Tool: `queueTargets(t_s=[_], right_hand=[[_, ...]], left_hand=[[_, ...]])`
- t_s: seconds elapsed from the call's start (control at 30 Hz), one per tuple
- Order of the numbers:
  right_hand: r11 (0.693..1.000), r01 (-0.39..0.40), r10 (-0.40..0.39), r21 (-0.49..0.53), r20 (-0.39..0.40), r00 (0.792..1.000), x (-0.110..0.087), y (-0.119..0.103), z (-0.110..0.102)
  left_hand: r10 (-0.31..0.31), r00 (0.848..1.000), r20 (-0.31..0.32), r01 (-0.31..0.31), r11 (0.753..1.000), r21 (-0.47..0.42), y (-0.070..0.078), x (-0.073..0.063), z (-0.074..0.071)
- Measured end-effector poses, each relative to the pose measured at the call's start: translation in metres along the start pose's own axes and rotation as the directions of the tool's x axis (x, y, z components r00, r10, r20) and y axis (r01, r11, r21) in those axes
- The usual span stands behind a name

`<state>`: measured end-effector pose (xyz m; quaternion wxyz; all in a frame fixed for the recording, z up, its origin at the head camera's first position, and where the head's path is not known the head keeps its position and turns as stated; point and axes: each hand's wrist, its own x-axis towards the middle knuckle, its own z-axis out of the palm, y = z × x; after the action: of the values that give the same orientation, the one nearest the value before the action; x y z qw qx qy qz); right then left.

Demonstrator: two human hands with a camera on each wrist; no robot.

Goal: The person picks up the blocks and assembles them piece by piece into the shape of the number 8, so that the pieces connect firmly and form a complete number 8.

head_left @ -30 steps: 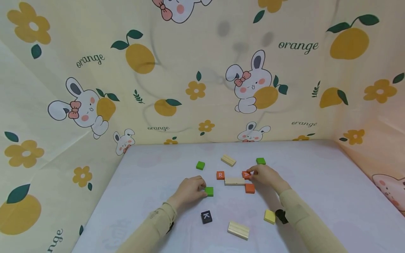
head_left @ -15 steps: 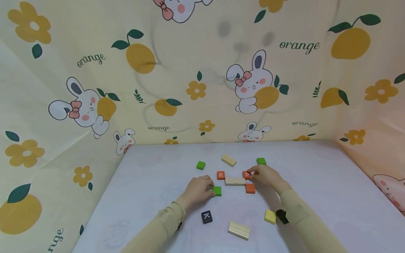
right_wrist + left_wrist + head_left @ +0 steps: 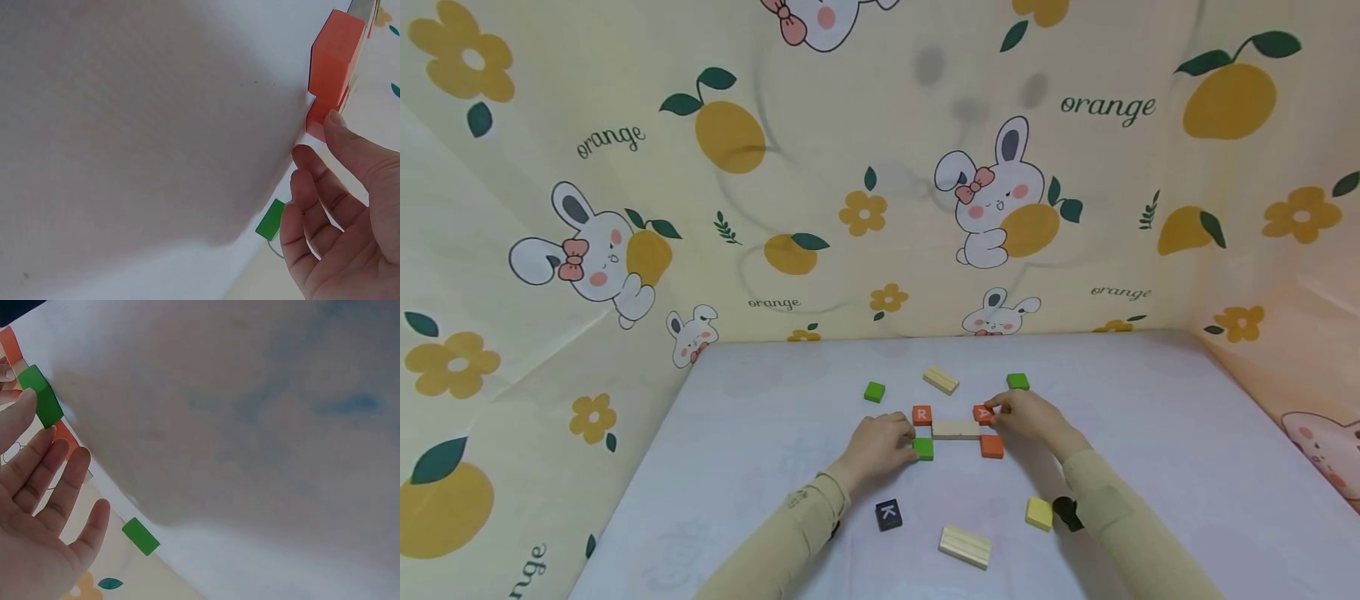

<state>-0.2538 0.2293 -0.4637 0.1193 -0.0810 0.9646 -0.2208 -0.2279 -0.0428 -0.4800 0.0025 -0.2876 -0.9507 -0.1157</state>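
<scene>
The left hand (image 3: 878, 450) pinches one of three green blocks (image 3: 923, 450), the right hand (image 3: 1030, 414) apparently one of three orange blocks (image 3: 981, 415), among three wooden planks (image 3: 956, 430), one black block (image 3: 888, 515), one yellow block (image 3: 1039, 514).

Centre plank (image 3: 956, 431): reachable from the near side between green block (image 3: 924, 450) and plain orange block (image 3: 992, 447); from the far side between orange R block (image 3: 922, 415) and orange A block (image 3: 981, 414).
Left end: hemmed in by green block, orange R block and left fingers (image 3: 67, 490).
Right end: blocked by both other orange blocks and right fingers (image 3: 297, 247).
Far desk (image 3: 797, 375): passable between far-left green block (image 3: 874, 392), far plank (image 3: 941, 380) and far-right green block (image 3: 1017, 381); bounded behind by printed backdrop (image 3: 880, 258).
Near desk: passable in a broad band above black K block (image 3: 889, 515), near plank (image 3: 965, 547) and yellow block (image 3: 1039, 513); flanked by left sleeve (image 3: 782, 533) and right sleeve (image 3: 1123, 508).
</scene>
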Motion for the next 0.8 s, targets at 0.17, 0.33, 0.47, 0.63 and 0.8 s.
queueTargets(t_s=[0.17, 0.33, 0.47, 0.63, 0.8], right_hand=[[1.0, 0.01, -0.01, 0.004, -0.006, 1.0, 0.0002, 0.0011, 0.0017], [1.0, 0.008, -0.008, 0.009, -0.005, 1.0, 0.0003, 0.0012, 0.0024], [1.0, 0.009, -0.009, 0.002, -0.005, 1.0, 0.0008, 0.0012, 0.0029], [1.0, -0.006, 0.006, -0.015, 0.002, 1.0, 0.0013, 0.0008, 0.0037], [1.0, -0.01, 0.01, -0.029, 0.007, 1.0, 0.0011, -0.0007, 0.0025]], left_hand=[[-0.004, 1.0, -0.001, 0.004, 1.0, 0.004, -0.0001, 0.0009, -0.0002], [-0.011, 1.0, 0.006, 0.01, 1.0, 0.005, 0.0, 0.0018, -0.0003], [-0.01, 1.0, 0.008, 0.01, 1.0, 0.019, -0.0001, 0.0027, 0.0002], [-0.002, 1.0, 0.002, 0.002, 0.999, 0.034, -0.0005, 0.0033, 0.0017], [-0.008, 1.0, 0.001, 0.008, 1.0, 0.03, 0.0005, 0.0029, 0.0017]])
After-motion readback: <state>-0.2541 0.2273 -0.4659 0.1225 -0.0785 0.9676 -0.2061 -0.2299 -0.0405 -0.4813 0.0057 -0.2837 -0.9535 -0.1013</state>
